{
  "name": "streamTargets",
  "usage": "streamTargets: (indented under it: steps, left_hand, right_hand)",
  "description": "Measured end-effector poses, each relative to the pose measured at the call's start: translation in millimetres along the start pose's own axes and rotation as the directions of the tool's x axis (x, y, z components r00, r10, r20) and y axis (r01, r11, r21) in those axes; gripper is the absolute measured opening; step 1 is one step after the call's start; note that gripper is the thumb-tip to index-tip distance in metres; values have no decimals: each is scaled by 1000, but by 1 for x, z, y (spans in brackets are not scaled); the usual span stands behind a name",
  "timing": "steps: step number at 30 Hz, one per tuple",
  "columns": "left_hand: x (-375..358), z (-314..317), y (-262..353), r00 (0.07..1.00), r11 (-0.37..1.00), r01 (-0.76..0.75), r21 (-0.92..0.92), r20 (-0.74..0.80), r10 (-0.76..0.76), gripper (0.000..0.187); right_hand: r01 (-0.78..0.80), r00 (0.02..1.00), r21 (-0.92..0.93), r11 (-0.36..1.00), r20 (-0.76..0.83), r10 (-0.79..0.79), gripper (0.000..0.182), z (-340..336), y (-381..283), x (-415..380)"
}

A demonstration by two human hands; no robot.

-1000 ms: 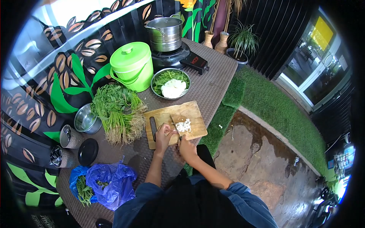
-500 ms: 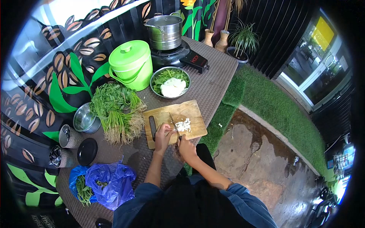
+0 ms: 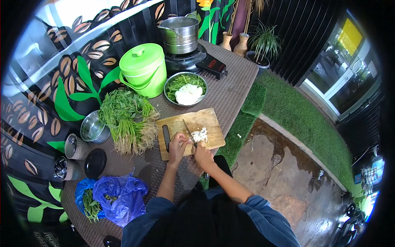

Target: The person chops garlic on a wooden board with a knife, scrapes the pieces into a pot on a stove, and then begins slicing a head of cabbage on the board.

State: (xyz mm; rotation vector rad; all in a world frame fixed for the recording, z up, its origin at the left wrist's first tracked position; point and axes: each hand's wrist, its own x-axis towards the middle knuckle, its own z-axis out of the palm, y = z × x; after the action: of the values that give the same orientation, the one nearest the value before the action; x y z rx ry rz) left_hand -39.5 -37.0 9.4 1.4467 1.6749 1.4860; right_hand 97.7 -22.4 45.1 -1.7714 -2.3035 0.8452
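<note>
My right hand [image 3: 203, 154] is closed round the handle of a knife [image 3: 189, 130], whose blade points away from me over a wooden cutting board [image 3: 212, 119]. Left of the blade, my left hand [image 3: 177, 144] is closed, its fingertips pinching a small white piece of food [image 3: 189, 141] against the board. Finely chopped white bits [image 3: 200, 135] lie in a small pile just right of the knife. The kind of white food is too small to make out.
Beyond the board stands a metal bowl [image 3: 166, 94] of leafy greens and a white mass. Bundled rooted greens [image 3: 127, 115], a lidded green bucket [image 3: 142, 68] and a pot [image 3: 180, 37] on a stove [image 3: 181, 61] sit farther back. Blue plastic bags [image 3: 119, 197] lie front left.
The knife and my right hand have shifted slightly at the white food. My left hand stays in nearly the same place, and the whole view has moved a little.
</note>
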Motion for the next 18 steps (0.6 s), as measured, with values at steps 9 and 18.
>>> streamTargets:
  steps: [9,18]
  left_hand:
    - [4,-1,2,1000,998,18,-61,-3,-19,20]
    - [1,1,-2,1000,999,-3,45,-22,4,18]
  right_hand:
    - [21,999,50,999,-34,-19,37,-8,-2,-18]
    - [104,995,-57,993,2,-104,30,-6,10,5]
